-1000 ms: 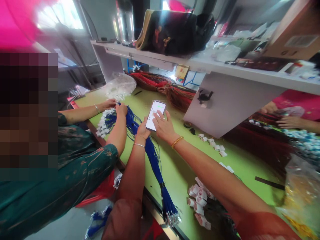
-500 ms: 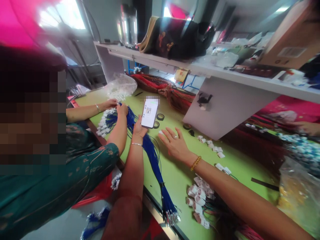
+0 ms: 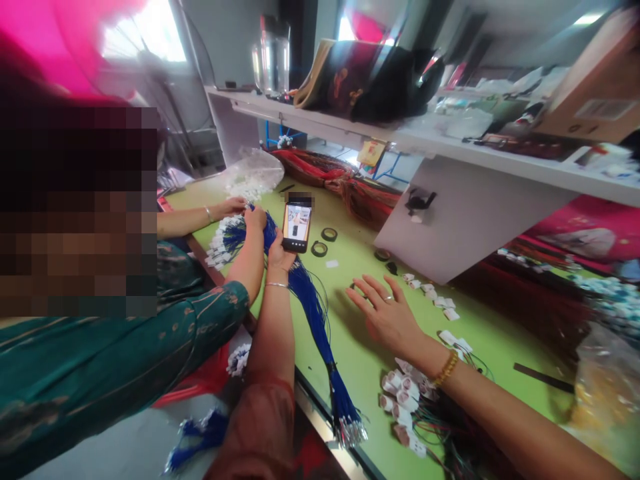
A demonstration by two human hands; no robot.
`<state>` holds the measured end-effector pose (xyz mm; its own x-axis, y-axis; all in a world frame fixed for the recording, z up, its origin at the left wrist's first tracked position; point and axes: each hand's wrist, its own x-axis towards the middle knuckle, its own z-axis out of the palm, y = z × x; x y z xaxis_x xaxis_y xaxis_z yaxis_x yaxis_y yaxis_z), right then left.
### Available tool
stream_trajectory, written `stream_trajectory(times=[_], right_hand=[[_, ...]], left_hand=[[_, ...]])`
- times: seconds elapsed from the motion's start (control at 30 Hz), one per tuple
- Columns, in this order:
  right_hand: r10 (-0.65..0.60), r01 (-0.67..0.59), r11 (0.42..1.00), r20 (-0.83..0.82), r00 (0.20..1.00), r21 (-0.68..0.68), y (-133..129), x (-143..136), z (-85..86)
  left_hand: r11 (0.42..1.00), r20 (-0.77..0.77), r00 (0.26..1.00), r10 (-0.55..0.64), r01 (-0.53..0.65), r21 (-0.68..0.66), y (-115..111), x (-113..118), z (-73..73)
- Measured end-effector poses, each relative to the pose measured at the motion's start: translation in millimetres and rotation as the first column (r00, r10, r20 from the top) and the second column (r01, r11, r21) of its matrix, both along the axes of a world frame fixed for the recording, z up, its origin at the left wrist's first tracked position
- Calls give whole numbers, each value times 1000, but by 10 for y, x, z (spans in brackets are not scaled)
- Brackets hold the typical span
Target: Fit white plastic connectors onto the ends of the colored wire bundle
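A lit smartphone point(image 3: 297, 225) is upright in my left hand point(image 3: 281, 257), its screen facing me with a picture on it. Under that wrist a long bundle of blue wires point(image 3: 313, 310) runs across the green table point(image 3: 350, 353) to its silvery tips near the front edge. My right hand point(image 3: 387, 310) hovers over the table with fingers spread, holding nothing. Beyond it, a small white tag point(image 3: 331, 264) lies flat. Near my right forearm sit several white connectors point(image 3: 403, 393) with wires.
On the left, a co-worker's hands point(image 3: 255, 217) work at blue wires with white ends. Black tape rolls point(image 3: 319, 249) lie behind the phone. A shelf point(image 3: 340, 127) spans the back above red wire bundles point(image 3: 345, 183). A plastic bag point(image 3: 605, 393) stands at the right.
My right hand has drawn back to the right, away from the phone and white tag. The phone's screen has switched from a white page to a camera-like picture. The view has shifted slightly.
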<state>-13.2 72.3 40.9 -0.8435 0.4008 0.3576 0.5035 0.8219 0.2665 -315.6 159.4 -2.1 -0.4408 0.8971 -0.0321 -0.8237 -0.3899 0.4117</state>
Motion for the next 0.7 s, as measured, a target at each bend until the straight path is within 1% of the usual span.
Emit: stream_trajectory(times=[0.2,0.33,0.53,0.7], right_hand=[[-19,23,997,-69,997,68,-135,317,67],[-84,90,993,-75,994,71,-221,547,102],[-192,196,980,-94,977,37,-365,932,139],[-228,239,967,-124,966,86,-482,1284,127]], left_hand=[[1000,29,999,24,-24,0,-21,-26,4],[1000,37,999,20,-20,2,-29,-29,0],[999,54,998,14,-12,-36,-5,-27,-29],[1000,34,999,4,-3,-27,-7,-34,-46]])
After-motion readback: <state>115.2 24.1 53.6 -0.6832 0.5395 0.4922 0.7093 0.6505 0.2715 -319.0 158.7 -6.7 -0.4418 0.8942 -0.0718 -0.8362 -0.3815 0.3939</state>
